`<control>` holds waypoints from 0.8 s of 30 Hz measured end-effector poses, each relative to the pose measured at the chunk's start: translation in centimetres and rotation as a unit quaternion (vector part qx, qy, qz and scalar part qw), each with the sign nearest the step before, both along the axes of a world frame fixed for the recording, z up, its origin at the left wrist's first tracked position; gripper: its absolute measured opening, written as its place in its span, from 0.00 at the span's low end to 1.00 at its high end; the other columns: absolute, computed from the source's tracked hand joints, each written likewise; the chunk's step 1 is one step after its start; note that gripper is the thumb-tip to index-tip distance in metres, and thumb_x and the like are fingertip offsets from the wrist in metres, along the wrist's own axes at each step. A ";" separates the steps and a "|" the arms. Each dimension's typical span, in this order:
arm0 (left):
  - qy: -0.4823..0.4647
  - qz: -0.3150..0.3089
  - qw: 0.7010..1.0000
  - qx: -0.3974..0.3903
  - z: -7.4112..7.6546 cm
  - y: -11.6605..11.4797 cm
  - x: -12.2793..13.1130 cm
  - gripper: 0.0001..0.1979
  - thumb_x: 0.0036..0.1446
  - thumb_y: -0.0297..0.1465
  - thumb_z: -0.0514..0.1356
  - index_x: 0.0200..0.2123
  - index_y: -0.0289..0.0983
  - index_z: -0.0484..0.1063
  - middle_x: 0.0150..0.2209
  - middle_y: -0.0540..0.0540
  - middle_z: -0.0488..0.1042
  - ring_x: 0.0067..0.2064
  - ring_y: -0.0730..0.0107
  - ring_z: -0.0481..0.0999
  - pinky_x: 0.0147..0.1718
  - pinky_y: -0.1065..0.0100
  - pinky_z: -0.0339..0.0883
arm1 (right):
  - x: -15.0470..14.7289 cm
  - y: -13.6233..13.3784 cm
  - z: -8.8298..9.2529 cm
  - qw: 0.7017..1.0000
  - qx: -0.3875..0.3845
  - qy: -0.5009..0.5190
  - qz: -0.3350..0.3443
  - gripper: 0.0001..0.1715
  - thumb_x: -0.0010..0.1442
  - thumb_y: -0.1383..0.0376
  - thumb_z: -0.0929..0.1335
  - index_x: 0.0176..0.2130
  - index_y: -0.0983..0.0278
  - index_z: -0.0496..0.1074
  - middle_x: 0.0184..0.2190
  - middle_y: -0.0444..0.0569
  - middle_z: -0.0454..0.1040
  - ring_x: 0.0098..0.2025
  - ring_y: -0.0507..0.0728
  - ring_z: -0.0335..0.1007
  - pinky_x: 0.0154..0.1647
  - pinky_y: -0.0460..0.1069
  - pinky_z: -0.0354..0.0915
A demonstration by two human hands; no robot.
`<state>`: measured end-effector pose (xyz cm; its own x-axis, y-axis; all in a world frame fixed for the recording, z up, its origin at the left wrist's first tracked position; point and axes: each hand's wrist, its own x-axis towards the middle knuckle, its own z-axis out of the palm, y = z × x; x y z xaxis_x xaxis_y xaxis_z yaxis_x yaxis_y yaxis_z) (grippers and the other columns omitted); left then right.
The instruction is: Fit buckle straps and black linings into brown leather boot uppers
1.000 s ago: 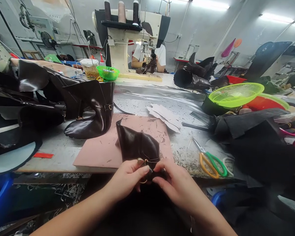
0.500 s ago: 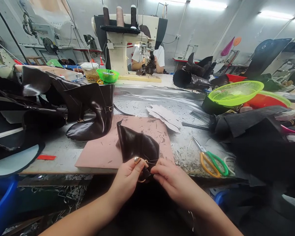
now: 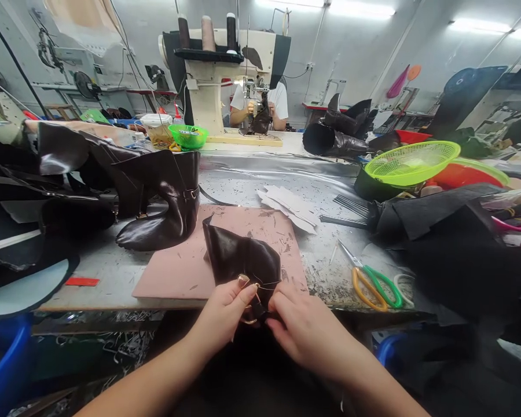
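Observation:
A dark brown leather boot upper (image 3: 243, 255) lies on a pink board, its lower end drawn to the table's front edge. My left hand (image 3: 226, 307) is closed, thumb and forefinger pinching the upper's strap beside a small gold-coloured buckle. Close by on the right, my right hand (image 3: 304, 321) has curled fingers on the dark strap (image 3: 259, 313). A thin light strand spans the gap between both hands; whether it is thread I cannot tell. Its right-hand fingertips are partly hidden. Left of the board stands a finished-looking boot (image 3: 173, 202) with a buckled strap.
Green-and-orange-handled scissors (image 3: 369, 284) lie right of the pink board (image 3: 169, 278). Pale paper pieces (image 3: 289, 205) sit behind it. Dark leather pieces (image 3: 451, 243) pile up at right, near a green basket (image 3: 412, 162). Across the table, a person works at a sewing machine (image 3: 208, 87).
My right hand's fingers have shifted slightly lower and curled round the strap, which shows more between the hands. My left hand stays almost in place. The view has moved slightly.

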<state>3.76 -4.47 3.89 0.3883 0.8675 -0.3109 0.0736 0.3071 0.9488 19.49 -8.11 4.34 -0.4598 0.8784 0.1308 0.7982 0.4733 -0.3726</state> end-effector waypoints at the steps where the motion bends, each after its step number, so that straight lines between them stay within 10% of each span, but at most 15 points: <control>1: 0.005 -0.002 1.000 -0.005 -0.1 0.0 -0.1 0.20 0.47 0.47 0.57 0.23 0.34 0.63 0.17 0.53 0.66 0.18 0.77 0.67 0.08 0.80 0.49 | 0.0 0.0 -0.2 1.000 0.017 -0.013 -0.007 0.04 0.51 0.72 0.63 0.31 0.64 0.65 0.31 0.48 0.67 0.30 0.55 0.63 0.25 0.47 0.58; 10: 0.011 -0.082 0.996 -0.037 0.6 -0.3 -1.4 0.26 0.49 0.52 0.53 0.33 0.33 0.67 0.20 0.51 0.67 0.25 0.70 0.72 0.21 0.73 0.65 | 2.8 4.0 -0.2 0.940 -0.098 0.318 -0.069 0.25 0.55 0.56 0.65 0.51 0.61 0.59 0.27 0.41 0.63 0.24 0.49 0.58 0.26 0.45 0.59; 14: 0.132 -0.084 0.979 0.133 1.2 -0.7 -2.5 0.17 0.54 0.44 0.53 0.39 0.37 0.67 0.23 0.52 0.69 0.26 0.71 0.72 0.28 0.69 0.66 | 2.1 7.9 -1.2 0.927 -0.161 0.338 -0.017 0.21 0.57 0.59 0.62 0.50 0.61 0.62 0.39 0.48 0.68 0.38 0.53 0.64 0.36 0.48 0.62; 19: 0.259 0.193 0.857 0.401 1.8 -0.2 -5.8 0.12 0.53 0.35 0.55 0.42 0.40 0.65 0.32 0.49 0.72 0.31 0.70 0.72 0.32 0.68 0.66 | 1.7 9.5 0.7 0.944 -0.145 0.296 -0.005 0.13 0.52 0.59 0.67 0.36 0.64 0.64 0.30 0.44 0.67 0.30 0.52 0.63 0.31 0.47 0.62; 24: 0.176 0.329 0.735 0.566 2.1 0.6 -8.0 0.13 0.46 0.29 0.61 0.38 0.39 0.65 0.47 0.45 0.67 0.46 0.60 0.70 0.43 0.59 0.65 | 1.7 7.9 8.1 0.975 0.136 0.173 0.034 0.12 0.54 0.60 0.67 0.39 0.60 0.65 0.33 0.43 0.69 0.33 0.52 0.64 0.34 0.47 0.60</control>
<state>-4.26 -3.87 6.03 -0.1621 0.6123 0.7739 0.5643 -0.5858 0.5817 21.16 -0.18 12.40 -0.4021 0.7584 0.5130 0.6101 0.6397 -0.4675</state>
